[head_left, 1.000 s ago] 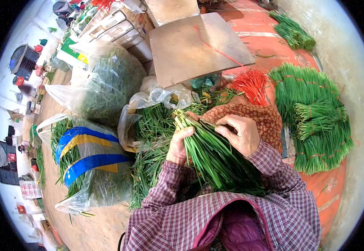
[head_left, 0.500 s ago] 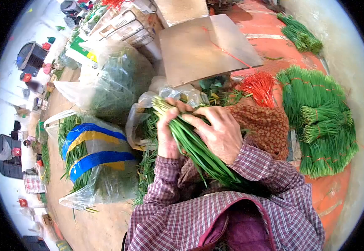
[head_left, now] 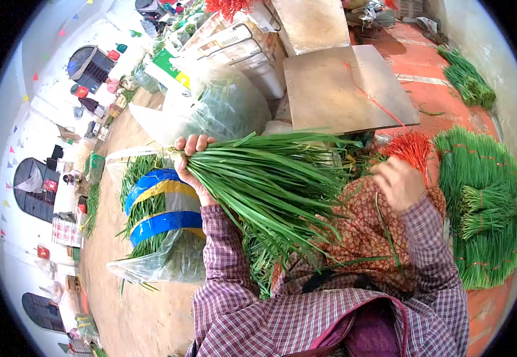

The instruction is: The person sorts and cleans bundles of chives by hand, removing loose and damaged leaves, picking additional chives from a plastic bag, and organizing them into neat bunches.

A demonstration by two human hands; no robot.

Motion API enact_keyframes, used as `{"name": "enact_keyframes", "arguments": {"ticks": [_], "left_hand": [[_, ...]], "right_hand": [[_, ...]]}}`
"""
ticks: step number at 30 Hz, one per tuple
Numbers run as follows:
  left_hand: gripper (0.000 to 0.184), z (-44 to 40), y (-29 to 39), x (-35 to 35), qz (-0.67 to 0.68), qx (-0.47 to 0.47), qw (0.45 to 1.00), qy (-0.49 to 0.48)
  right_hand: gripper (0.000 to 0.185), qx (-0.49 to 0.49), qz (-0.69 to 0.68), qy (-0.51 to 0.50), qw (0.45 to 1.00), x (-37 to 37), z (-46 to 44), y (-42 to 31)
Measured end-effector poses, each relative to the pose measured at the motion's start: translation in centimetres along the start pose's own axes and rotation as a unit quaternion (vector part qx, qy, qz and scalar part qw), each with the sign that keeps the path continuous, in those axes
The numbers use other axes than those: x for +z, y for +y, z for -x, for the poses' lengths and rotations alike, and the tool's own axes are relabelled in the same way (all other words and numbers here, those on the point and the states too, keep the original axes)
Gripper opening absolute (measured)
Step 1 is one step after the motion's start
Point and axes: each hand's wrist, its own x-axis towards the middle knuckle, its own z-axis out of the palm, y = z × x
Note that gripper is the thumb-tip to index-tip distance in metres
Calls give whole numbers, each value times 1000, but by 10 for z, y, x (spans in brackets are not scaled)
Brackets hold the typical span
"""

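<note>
My left hand (head_left: pixel 194 163) is closed around the pale base ends of a bunch of garlic chives (head_left: pixel 270 178). The long green leaves fan out to the right, across my lap. My right hand (head_left: pixel 400 183) is apart from the bunch, over the patterned brown apron (head_left: pixel 365 208) and just below a heap of red ties (head_left: pixel 410 149). Its fingers are curled in; whether anything lies between them I cannot make out. A loose leaf (head_left: pixel 384 223) hangs below those fingers, against the apron.
Tied bundles of chives (head_left: pixel 484 202) are stacked at right, with another bundle (head_left: pixel 467 77) farther back. A flat board (head_left: pixel 347 89) lies ahead, a red tie on it. Left stand a clear plastic bag (head_left: pixel 225 107) and a blue-and-yellow striped bag (head_left: pixel 163 220) of greens.
My right hand has let go of the chives and moved right, toward the red ties. The left hand has moved left, keeping the bunch, whose leaves now spread rightward. The whole view has shifted.
</note>
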Motion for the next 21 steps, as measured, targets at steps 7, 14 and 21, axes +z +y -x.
{"name": "enact_keyframes", "arguments": {"ticks": [7, 14, 21], "left_hand": [[25, 5, -16, 4, 28, -22, 999, -7], [25, 7, -38, 25, 46, -43, 998, -7], [25, 11, -54, 39, 7, -62, 998, -29]], "right_hand": [[6, 79, -274, 61, 956, -52, -34, -45], [13, -49, -308, 95, 945, -31, -67, -89], [19, -162, -222, 142, 951, 6, -89, -131]]}}
